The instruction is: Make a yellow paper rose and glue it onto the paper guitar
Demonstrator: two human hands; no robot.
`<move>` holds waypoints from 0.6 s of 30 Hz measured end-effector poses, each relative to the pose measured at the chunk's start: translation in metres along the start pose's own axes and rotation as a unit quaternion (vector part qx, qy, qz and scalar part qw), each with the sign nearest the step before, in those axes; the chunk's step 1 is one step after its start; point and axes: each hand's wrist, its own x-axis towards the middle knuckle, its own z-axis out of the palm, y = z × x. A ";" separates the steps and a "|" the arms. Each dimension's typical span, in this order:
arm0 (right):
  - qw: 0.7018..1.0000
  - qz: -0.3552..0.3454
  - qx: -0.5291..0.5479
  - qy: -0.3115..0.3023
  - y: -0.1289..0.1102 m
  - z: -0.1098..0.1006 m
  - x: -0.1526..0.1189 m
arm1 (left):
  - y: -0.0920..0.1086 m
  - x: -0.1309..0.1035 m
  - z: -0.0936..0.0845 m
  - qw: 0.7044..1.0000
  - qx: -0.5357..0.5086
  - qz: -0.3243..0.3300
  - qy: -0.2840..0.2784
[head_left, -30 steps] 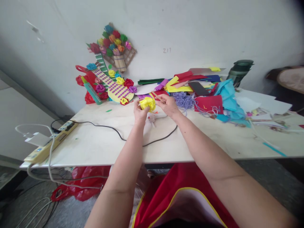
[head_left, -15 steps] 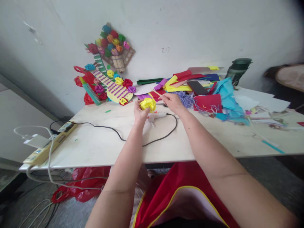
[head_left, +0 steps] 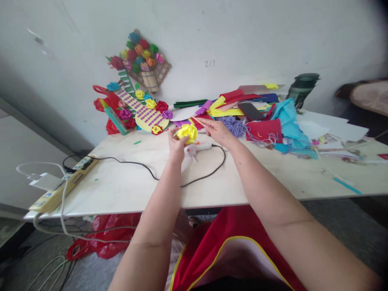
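My left hand (head_left: pixel 176 143) is closed round a yellow paper flower (head_left: pixel 187 132), its ruffled petals facing up. Just to the right, my right hand (head_left: pixel 216 131) pinches a thin pale stick (head_left: pixel 196 120) that points left above the flower; the stick and petals look apart. Below the hands a white glue gun (head_left: pixel 200 147) rests on the table, its black cord looping toward me. Metal scissors, mostly hidden, seem to lie behind my right fingers.
Paper-flower crafts (head_left: pixel 148 109) lean on the wall at the back left. Coloured paper strips, a dark phone (head_left: pixel 251 111), purple yarn (head_left: pixel 233 126) and a dark green bottle (head_left: pixel 303 89) line the back. A power strip (head_left: pixel 65 186) lies along the left table edge.
My right hand has tilted the stick and brought it slightly left, nearer the flower. The flower has turned a little in my left hand.
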 end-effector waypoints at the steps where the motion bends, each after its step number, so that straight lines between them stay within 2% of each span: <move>1: 1.000 0.001 0.005 -0.005 -0.001 0.001 0.000 | 0.001 -0.001 0.000 1.000 -0.001 0.000 -0.004; 8: 1.000 0.012 -0.012 0.015 0.005 0.007 0.002 | 0.005 -0.007 0.000 0.999 0.040 0.008 -0.036; 11: 1.000 0.020 -0.021 0.005 0.006 0.005 0.003 | 0.004 -0.006 0.000 0.996 0.063 0.026 -0.051; 18: 1.000 -0.025 0.003 0.012 0.006 -0.003 0.005 | -0.007 0.002 -0.002 0.989 0.110 0.075 -0.064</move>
